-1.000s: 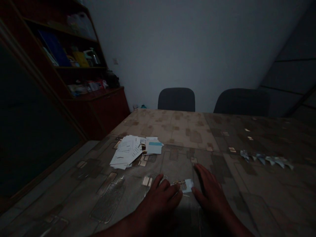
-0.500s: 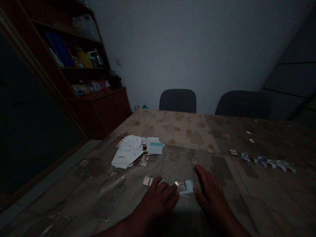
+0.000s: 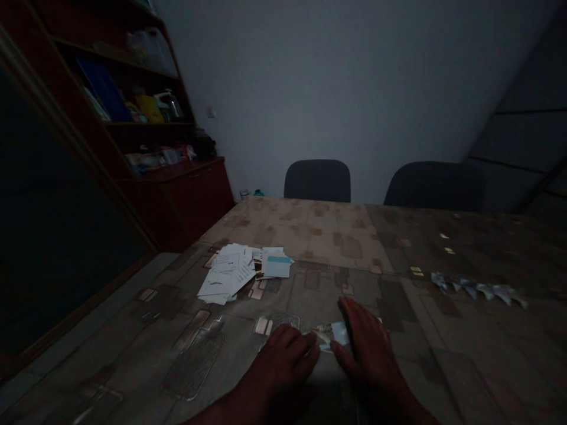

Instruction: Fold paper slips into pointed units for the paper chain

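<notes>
A small piece of printed paper (image 3: 325,334), pale blue at one end, lies on the table between my two hands. My left hand (image 3: 287,356) has its fingers curled together over the paper's left end and covers that part. At the right end, my right hand (image 3: 367,342) has its long fingers stretched and its thumb apart from them. The thumb touches the lower edge of the paper, and the palm side faces it. In the dim light the print on the paper cannot be read.
A loose pile of white printed cards (image 3: 230,274) lies left of centre, with a blue-striped card (image 3: 277,267) at its right. Several folded paper pieces (image 3: 481,289) stand in a row on the right. Two dark chairs (image 3: 317,180) are behind the patterned tablecloth (image 3: 319,227).
My right hand has moved left, closer to my left hand, and its thumb now overlaps the paper. The left hand has stayed nearly in place on the paper's left end.
</notes>
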A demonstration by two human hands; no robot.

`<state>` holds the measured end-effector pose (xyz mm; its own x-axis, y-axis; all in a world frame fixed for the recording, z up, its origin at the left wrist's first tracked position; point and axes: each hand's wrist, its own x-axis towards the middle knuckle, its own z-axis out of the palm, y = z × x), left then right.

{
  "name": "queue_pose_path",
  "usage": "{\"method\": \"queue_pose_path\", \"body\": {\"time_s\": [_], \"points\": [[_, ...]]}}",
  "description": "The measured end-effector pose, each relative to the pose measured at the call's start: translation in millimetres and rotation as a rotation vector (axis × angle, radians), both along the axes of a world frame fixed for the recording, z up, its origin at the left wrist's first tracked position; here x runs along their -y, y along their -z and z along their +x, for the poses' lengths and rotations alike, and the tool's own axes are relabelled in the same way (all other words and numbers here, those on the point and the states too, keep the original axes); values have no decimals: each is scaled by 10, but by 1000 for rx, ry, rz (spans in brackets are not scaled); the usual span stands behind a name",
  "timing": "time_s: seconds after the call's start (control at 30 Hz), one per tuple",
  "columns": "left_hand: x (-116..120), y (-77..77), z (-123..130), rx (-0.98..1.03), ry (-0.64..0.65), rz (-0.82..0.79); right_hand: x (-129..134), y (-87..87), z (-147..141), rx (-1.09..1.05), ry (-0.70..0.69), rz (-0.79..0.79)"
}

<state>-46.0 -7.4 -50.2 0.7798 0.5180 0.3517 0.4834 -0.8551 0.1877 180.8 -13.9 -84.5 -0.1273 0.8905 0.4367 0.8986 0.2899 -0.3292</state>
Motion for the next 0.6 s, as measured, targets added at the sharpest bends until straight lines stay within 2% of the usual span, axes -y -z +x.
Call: {"method": "queue_pose_path", "body": {"time_s": [0.17, 0.4, 0.6], "points": [[34, -91, -29, -22, -2, -65, -31, -27, 177, -65, 10, -145], [33, -109, -71, 0, -10, -71, -3, -73, 227, -140, -9, -169], [40, -85, -88, -1, -23, -88, 21, -251, 154, -208, 1, -202]]}}
